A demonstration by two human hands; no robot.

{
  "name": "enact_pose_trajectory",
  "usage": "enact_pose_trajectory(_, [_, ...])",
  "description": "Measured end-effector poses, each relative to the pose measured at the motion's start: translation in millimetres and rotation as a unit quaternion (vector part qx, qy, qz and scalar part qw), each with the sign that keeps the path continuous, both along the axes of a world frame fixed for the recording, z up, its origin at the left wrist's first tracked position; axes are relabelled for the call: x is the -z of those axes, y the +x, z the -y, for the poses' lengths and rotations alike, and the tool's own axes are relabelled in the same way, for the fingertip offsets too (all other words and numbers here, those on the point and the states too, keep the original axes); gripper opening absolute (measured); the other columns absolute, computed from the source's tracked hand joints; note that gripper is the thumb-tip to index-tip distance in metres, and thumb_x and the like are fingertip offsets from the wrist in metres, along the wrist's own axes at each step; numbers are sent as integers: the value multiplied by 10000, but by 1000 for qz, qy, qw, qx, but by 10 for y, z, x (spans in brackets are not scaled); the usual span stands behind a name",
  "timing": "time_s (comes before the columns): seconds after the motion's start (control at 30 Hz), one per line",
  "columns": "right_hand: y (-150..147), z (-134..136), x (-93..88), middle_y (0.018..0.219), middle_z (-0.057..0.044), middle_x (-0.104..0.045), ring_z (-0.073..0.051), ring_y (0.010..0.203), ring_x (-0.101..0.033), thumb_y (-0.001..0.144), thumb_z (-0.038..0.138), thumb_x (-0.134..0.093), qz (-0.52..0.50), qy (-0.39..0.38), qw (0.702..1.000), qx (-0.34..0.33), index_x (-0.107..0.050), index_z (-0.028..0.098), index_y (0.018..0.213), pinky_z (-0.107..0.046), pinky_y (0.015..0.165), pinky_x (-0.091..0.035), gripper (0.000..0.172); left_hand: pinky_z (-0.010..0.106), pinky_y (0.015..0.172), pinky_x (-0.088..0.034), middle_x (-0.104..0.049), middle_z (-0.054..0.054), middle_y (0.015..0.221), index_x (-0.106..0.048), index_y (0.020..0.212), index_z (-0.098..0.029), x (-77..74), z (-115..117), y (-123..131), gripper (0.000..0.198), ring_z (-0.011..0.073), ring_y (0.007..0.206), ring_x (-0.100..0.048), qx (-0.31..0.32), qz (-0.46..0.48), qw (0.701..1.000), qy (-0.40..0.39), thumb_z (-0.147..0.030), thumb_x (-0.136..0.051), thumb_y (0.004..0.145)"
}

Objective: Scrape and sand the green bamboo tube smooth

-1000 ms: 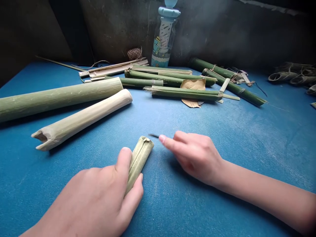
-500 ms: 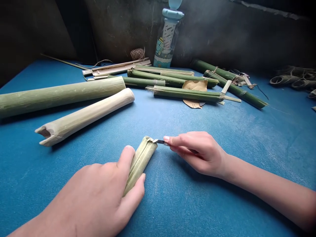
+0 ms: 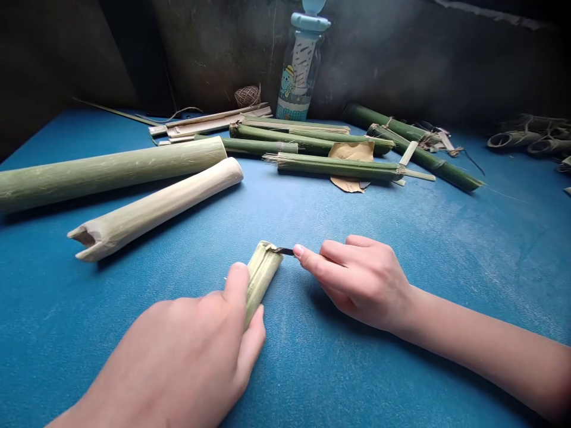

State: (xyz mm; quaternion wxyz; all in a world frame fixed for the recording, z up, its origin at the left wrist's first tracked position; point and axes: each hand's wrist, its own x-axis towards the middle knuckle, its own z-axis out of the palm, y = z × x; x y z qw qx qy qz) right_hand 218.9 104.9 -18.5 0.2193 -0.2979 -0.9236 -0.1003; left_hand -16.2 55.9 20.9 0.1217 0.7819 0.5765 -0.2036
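A short pale-green bamboo piece with a groove along its top lies tilted away from me on the blue surface. My left hand is closed around its near part, thumb on one side and fingers on the other, hiding that end. A small dark-bladed knife touches the bamboo near its far end, at the groove. My right hand grips the knife, index finger stretched along it; the handle is hidden in the fingers.
Two thicker scraped bamboo tubes lie at left. Behind are green bamboo lengths, brown paper, a twine ball and a water bottle. Small bamboo tubes sit far right, on the blue tabletop.
My left hand has slid forward along the bamboo, covering more of it. My right hand has rolled over, back of the hand more upward, and the knife blade has turned and shifted slightly left.
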Motion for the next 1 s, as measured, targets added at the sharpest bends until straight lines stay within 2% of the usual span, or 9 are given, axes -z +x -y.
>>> enact_pose_trajectory(0.1, [-16,-20,0,634,11,-581,-129,514,-347,974,105,-495,-8,24,1000,-18,-705,179,1120,-308,542,-247,266,380,497,-449,-693,62,671,-536,1224,-203,-21,4,6,397,338,600,-712,2,-3,1000,-2,-372,-258,996])
enact_pose_trajectory(0.17, [-3,-43,19,666,6,-609,-127,519,-383,962,107,-508,-31,-27,999,-30,-669,164,1193,-304,543,-259,287,392,508,-457,-688,58,659,-528,1233,-201,-38,-15,7,400,346,598,-710,-4,-8,1000,-8,-378,-262,993])
enact_pose_trajectory(0.23, [21,-62,44,728,-6,-666,-122,552,-477,965,124,-512,-70,-106,991,-37,-632,157,1234,-289,553,-300,296,403,526,-469,-683,54,649,-518,1237,-204,-58,-45,8,399,355,616,-714,-13,-4,1000,-21,-383,-257,993])
enact_pose_trajectory(0.3, [43,-75,62,800,-15,-717,-112,604,-565,976,125,-506,-111,-166,979,-42,-627,170,1210,-266,577,-351,267,416,552,-484,-687,56,660,-504,1253,-208,-75,-73,10,408,362,647,-721,-20,5,999,-34,-397,-249,996])
enact_pose_trajectory(0.37, [56,-82,68,822,-17,-736,-105,626,-597,979,126,-511,-128,-187,973,-39,-637,179,1172,-248,593,-379,237,429,575,-499,-699,64,686,-494,1279,-204,-82,-88,14,419,365,671,-726,-24,8,999,-42,-393,-245,1001])
enact_pose_trajectory(0.6, [62,-89,56,757,-15,-718,-103,575,-544,974,135,-537,-128,-162,978,-40,-645,176,1183,-251,573,-358,238,442,558,-504,-695,82,683,-511,1292,-170,-67,-86,23,453,379,661,-722,-19,6,999,-40,-393,-263,984])
enact_pose_trajectory(0.77, [77,-85,63,749,-5,-704,-101,555,-530,943,95,-560,-155,-152,974,-61,-635,183,1202,-262,558,-337,284,417,536,-484,-685,64,657,-519,1267,-185,-92,-84,22,426,368,632,-716,-19,7,999,-41,-394,-274,989])
enact_pose_trajectory(0.9, [77,-87,61,766,-4,-718,-110,571,-551,951,112,-544,-136,-156,977,-55,-631,197,1221,-271,561,-342,296,407,521,-476,-679,55,652,-524,1250,-201,-81,-47,26,405,361,616,-714,-10,-4,1000,-26,-392,-277,992])
enact_pose_trajectory(1.0, [81,-89,56,718,5,-689,-108,541,-507,958,126,-537,-125,-146,980,-55,-629,190,1219,-276,556,-327,283,410,514,-475,-674,47,650,-531,1226,-222,-75,-35,26,391,362,602,-709,-12,-9,1000,-22,-406,-279,990])
